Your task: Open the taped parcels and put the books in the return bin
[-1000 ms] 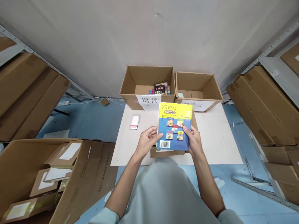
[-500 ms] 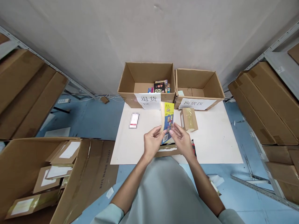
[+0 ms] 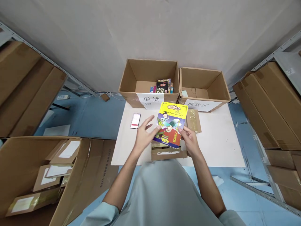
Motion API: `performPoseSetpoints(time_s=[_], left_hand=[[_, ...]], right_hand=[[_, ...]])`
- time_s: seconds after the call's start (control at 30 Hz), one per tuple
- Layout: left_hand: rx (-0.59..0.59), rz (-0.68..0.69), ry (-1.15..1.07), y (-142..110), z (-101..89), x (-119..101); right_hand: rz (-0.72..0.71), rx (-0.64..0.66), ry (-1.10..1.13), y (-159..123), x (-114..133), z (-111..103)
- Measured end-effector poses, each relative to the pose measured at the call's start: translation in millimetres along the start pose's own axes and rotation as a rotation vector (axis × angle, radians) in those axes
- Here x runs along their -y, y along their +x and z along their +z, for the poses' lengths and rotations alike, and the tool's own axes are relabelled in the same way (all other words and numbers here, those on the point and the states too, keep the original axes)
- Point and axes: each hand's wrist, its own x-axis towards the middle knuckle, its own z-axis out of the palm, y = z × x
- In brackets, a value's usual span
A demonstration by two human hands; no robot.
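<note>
A yellow and purple book (image 3: 169,125) with cartoon figures faces up at a tilt above the table. My right hand (image 3: 191,141) grips its lower right edge, thumb on the cover and fingers behind. On the other side, my left hand (image 3: 146,133) is open with fingers spread; its thumb touches the book's left edge. Beneath the book lies a cardboard box (image 3: 168,153) with a white label, partly covered by it. A small taped carton (image 3: 194,121) stands just right of the book, and a lit phone (image 3: 135,121) lies to the left of my left hand.
Two labelled cardboard boxes stand at the table's back: the left one (image 3: 131,99) contains several books (image 3: 162,86), the right one (image 3: 223,105) a pale item. A large carton (image 3: 77,175) of parcels is at lower left. Shelved cartons (image 3: 265,103) flank the white table (image 3: 216,141).
The book has turned from nearly edge-on to show its front cover. My left hand has loosened and spread its fingers leftward, while my right hand keeps hold and has shifted slightly right.
</note>
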Motion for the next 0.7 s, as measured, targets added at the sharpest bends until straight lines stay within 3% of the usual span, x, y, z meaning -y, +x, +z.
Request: performPoseSetpoints(time_s=[0.13,0.37,0.5,0.7], left_hand=[[0.127,-0.118,-0.127,18,-31.5,-3],[0.083,-0.015,-0.063,17,-32.5,-22],[0.042,0.208,0.033,15,-35.6,-39],[-0.001,0.634,0.127,14,-45.8,-54]], right_hand=[[0.02,0.048,0.022,3,15,-13],[-0.064,0.071,-0.118,16,31,-12],[-0.19,0.103,-0.284,20,42,-13],[-0.501,0.214,-0.399,23,52,-12]])
